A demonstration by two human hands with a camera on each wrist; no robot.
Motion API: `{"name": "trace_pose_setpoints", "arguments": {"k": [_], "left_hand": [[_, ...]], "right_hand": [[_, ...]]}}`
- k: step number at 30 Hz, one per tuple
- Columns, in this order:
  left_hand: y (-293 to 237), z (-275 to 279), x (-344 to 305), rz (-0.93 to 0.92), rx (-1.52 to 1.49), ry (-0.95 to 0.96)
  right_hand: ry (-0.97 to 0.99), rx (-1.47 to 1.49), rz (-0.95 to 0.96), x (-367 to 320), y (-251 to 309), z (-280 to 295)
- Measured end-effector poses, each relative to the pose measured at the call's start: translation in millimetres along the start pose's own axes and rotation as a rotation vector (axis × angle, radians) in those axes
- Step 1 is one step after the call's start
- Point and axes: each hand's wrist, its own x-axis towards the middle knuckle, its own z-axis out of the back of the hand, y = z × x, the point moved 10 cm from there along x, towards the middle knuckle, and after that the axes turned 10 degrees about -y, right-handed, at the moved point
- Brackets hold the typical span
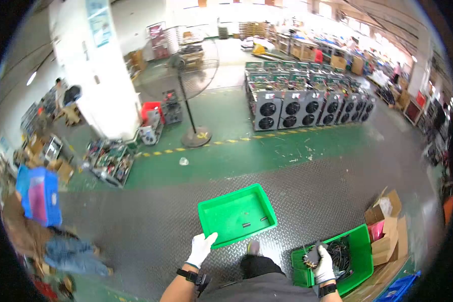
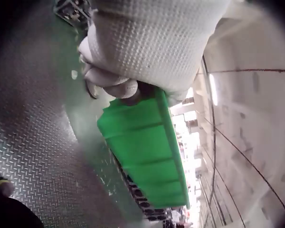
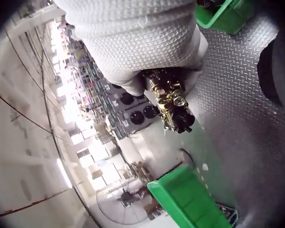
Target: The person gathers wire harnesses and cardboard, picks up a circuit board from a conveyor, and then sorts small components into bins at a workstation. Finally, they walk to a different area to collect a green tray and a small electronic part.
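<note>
My gloved left hand (image 1: 200, 249) grips the near left corner of a shallow green tray (image 1: 221, 214), its fingers curled over the wall in the left wrist view. Inside the tray lie two small dark pieces (image 1: 246, 224). My gloved right hand (image 1: 324, 267) holds a dark piece with brass-coloured screw-like fittings (image 3: 170, 102); its exact kind cannot be told. Below that hand stands a second green bin (image 1: 363, 251), which contains black cables (image 1: 341, 256). The right hand and its load hide part of this bin.
Cardboard boxes (image 1: 387, 236) and a blue crate (image 1: 400, 288) adjoin the right bin. A person at the left carries blue crates (image 1: 41, 196). Ahead stand a pedestal fan (image 1: 196, 136), rows of fan-fronted units (image 1: 307, 108) and a pillar (image 1: 98, 75).
</note>
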Motion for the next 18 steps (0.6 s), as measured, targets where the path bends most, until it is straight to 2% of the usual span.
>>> {"name": "trace_pose_setpoints", "arguments": {"k": [3,4,5,8,9,10,11,13,15,17,18], "left_hand": [[-24.4,-44.7,80.6,-0.007,-0.061,0.044],[-32.9,-51.3,98.9,0.078,-0.075,0.037],[-45.7,-54.6,117.9,0.084,-0.117,0.022],[-70.0,-46.0,185.2,0.133,-0.133,-0.100],[-67.2,-40.0,211.9,0.143,-0.130,-0.167],[-61.7,-33.7,245.7,0.119,0.008,-0.234],[-69.3,-34.4,277.3,-0.022,0.157,-0.239],[-118.9,-47.7,322.3,-0.082,0.312,-0.197],[-160.2,-66.7,364.6,-0.034,0.238,-0.227],[-129.0,-92.8,440.1,0.038,0.218,-0.191],[-142.3,-110.2,474.6,-0.028,0.230,-0.177]], "right_hand": [[-0.174,0.094,0.002,74.1,12.6,-10.4],[-0.191,0.112,0.007,109.5,13.2,-13.7],[-0.197,0.132,0.016,142.2,18.8,-26.3],[-0.196,0.140,0.018,201.5,48.7,-125.1],[-0.129,0.133,-0.012,199.9,66.0,-182.5],[-0.053,0.115,0.016,220.3,74.5,-223.7],[0.021,0.085,0.048,241.7,82.8,-260.0],[0.054,0.039,0.046,269.6,96.3,-341.5],[0.099,0.065,0.011,313.5,96.5,-402.1],[0.117,0.078,0.027,349.9,104.0,-460.2],[0.098,0.066,0.063,370.4,109.7,-481.3]]}}
